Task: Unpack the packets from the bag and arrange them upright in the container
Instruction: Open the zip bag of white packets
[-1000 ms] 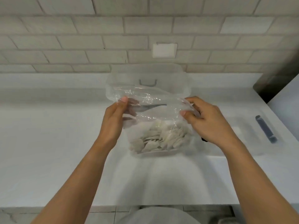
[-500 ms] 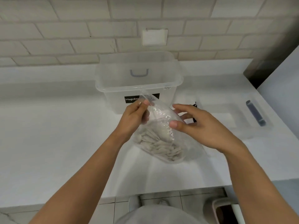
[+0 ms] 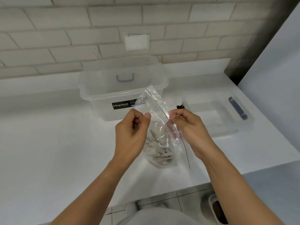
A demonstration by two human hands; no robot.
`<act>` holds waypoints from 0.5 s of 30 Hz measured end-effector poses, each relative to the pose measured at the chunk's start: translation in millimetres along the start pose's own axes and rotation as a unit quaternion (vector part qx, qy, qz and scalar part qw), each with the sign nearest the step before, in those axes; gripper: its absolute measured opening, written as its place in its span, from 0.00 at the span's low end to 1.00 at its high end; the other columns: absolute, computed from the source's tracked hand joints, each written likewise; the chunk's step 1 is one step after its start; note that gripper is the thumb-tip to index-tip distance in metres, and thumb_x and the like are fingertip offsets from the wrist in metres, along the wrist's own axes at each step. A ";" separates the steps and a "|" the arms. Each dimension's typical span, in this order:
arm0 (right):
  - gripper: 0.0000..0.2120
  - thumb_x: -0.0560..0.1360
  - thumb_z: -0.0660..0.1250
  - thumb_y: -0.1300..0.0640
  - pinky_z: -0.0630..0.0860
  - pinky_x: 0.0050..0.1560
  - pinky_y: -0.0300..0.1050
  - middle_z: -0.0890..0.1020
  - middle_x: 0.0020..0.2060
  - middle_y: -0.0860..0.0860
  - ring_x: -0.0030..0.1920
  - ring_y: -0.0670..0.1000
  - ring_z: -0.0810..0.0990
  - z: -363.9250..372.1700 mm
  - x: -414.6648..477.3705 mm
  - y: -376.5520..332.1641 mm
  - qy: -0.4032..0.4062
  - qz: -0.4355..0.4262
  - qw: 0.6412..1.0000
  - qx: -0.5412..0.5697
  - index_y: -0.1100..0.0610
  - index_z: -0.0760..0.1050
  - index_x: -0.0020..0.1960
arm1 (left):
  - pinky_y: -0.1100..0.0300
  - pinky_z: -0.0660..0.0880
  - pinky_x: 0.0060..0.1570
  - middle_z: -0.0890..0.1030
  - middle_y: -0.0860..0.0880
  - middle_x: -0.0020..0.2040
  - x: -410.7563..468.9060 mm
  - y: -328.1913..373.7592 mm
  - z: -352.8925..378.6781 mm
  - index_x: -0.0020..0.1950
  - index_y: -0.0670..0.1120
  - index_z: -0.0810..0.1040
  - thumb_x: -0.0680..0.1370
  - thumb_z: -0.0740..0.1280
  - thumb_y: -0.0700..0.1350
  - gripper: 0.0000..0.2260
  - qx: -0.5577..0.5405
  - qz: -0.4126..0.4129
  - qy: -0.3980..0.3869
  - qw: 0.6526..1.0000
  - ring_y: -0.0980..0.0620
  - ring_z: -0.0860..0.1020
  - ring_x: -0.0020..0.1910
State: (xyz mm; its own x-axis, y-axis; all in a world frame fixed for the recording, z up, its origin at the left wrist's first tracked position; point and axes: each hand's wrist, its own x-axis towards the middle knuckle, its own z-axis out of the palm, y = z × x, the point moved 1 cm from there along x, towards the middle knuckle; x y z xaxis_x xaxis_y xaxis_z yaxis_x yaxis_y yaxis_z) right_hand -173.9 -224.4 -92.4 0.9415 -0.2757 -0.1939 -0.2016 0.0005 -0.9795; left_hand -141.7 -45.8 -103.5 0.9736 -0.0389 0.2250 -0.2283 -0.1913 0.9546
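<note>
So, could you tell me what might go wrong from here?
The left hand and right hand pinch only thin film of the bag; it could slip or tear. The packets sit loose at its bottom, outside the container, near the counter edge, so they could spill to the floor.

Bare on both sides from the fingertips back to the lower edge of the view: left hand (image 3: 131, 135) running into a slim, smooth left forearm (image 3: 100, 184), right hand (image 3: 190, 127) running into a matching right forearm (image 3: 235, 184), with the knuckles standing out on the back of the right. Short nails, rounded at the tip, plainest on the left thumb (image 3: 147, 116). Clad further down in a light grey garment (image 3: 155, 216), plain and smooth, showing only as a rounded patch at the bottom middle between the two forearms, too little of it in view to tell shirt from trousers.
</note>
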 end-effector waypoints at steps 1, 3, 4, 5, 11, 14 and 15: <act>0.05 0.81 0.65 0.61 0.79 0.42 0.49 0.86 0.41 0.53 0.45 0.54 0.86 0.8 -1.4 -0.9 0.005 0.003 1.000 0.030 0.58 0.80 0.52 | 0.58 0.68 0.35 0.71 0.47 0.31 -8.0 5.2 1.1 0.37 0.44 0.72 0.80 0.69 0.52 0.17 -0.021 -0.033 -0.053 0.998 0.53 0.68 0.31; 0.07 0.82 0.65 0.58 0.81 0.52 0.53 0.87 0.46 0.54 0.51 0.55 0.86 2.2 -4.6 -2.9 -0.037 0.023 0.997 0.062 0.58 0.82 0.53 | 0.54 0.72 0.34 0.73 0.43 0.31 -13.5 12.0 5.4 0.36 0.42 0.73 0.78 0.67 0.59 0.22 -0.062 -0.105 -0.145 0.982 0.51 0.72 0.30; 0.09 0.82 0.65 0.56 0.80 0.56 0.54 0.87 0.49 0.56 0.53 0.56 0.86 3.1 -7.1 -3.8 -0.072 0.032 0.994 0.070 0.58 0.83 0.54 | 0.53 0.73 0.33 0.75 0.43 0.32 -12.6 12.6 8.1 0.37 0.42 0.73 0.77 0.67 0.60 0.22 -0.079 -0.134 -0.171 0.973 0.49 0.73 0.30; 0.11 0.83 0.64 0.56 0.79 0.59 0.54 0.87 0.50 0.57 0.54 0.57 0.85 3.3 -9.8 -4.7 -0.104 0.037 0.991 0.074 0.58 0.84 0.55 | 0.53 0.74 0.34 0.76 0.43 0.33 -11.0 12.0 10.1 0.37 0.41 0.74 0.77 0.68 0.59 0.21 -0.091 -0.155 -0.180 0.967 0.49 0.74 0.31; 0.10 0.80 0.67 0.63 0.77 0.65 0.56 0.86 0.55 0.57 0.59 0.57 0.84 -3.7 -16.5 1.6 -0.163 0.022 0.985 0.061 0.59 0.82 0.60 | 0.51 0.78 0.39 0.80 0.43 0.37 -4.3 5.8 6.4 0.45 0.38 0.79 0.83 0.65 0.46 0.13 -0.115 -0.181 -0.216 0.953 0.48 0.78 0.36; 0.15 0.72 0.75 0.51 0.80 0.58 0.55 0.86 0.51 0.53 0.52 0.55 0.86 -3.7 -18.3 0.3 -0.148 -0.012 0.989 0.019 0.59 0.79 0.53 | 0.53 0.80 0.43 0.81 0.44 0.41 -1.7 7.1 0.9 0.51 0.38 0.80 0.84 0.63 0.43 0.10 -0.105 -0.142 -0.266 0.948 0.48 0.80 0.40; 0.17 0.70 0.76 0.47 0.81 0.54 0.53 0.86 0.48 0.52 0.48 0.52 0.86 -3.1 -18.4 -0.7 -0.144 -0.023 0.989 -0.013 0.59 0.79 0.51 | 0.55 0.80 0.44 0.81 0.44 0.42 -0.4 7.7 -1.3 0.51 0.39 0.80 0.84 0.63 0.43 0.10 -0.100 -0.127 -0.276 0.948 0.48 0.80 0.41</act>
State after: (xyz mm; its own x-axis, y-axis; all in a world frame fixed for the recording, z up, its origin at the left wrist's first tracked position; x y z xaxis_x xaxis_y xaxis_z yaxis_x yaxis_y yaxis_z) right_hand -191.9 -222.3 -88.0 0.9870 0.0103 -0.1606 -0.1602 -0.0323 -0.9865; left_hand -143.9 -46.0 -96.0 0.8396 -0.5338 -0.1009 0.0708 -0.0767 0.9945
